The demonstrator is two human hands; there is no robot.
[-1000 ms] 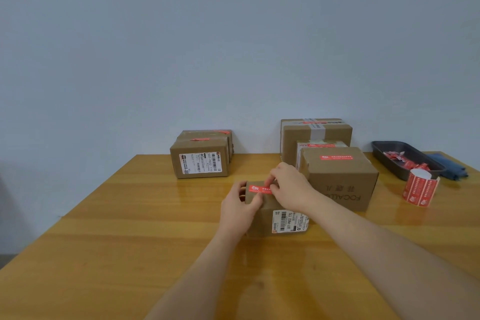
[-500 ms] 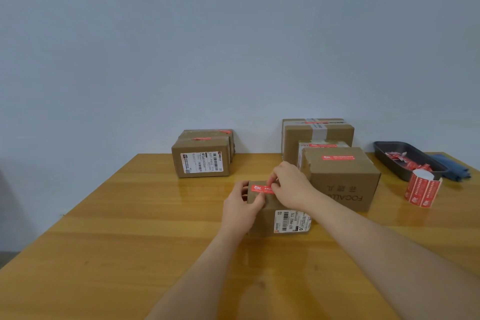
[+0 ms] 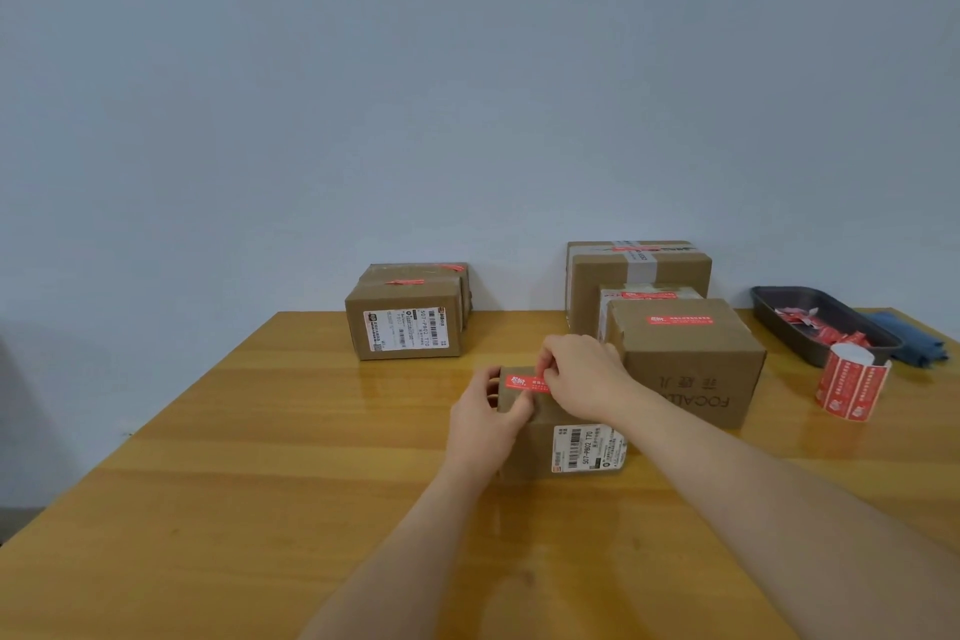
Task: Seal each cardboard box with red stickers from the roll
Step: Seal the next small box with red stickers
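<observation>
A small cardboard box [image 3: 545, 437] with a white barcode label stands at the table's middle. A red sticker [image 3: 523, 383] lies along its top. My left hand [image 3: 485, 418] grips the box's left end, thumb on the sticker's near edge. My right hand [image 3: 584, 372] rests on the box top, its fingertips pressing the sticker's right part. The roll of red stickers [image 3: 852, 386] stands upright at the right, apart from both hands.
A larger box [image 3: 685, 369] with a red sticker sits right behind my right hand, two more boxes [image 3: 639, 270] behind it. Two stickered boxes [image 3: 408, 322] stand at the back left. A dark tray [image 3: 826, 327] with red scraps and a blue cloth [image 3: 914, 343] lie far right.
Hardly anything differs: my right fingertips have shifted slightly along the sticker, and both hands stay on the small box.
</observation>
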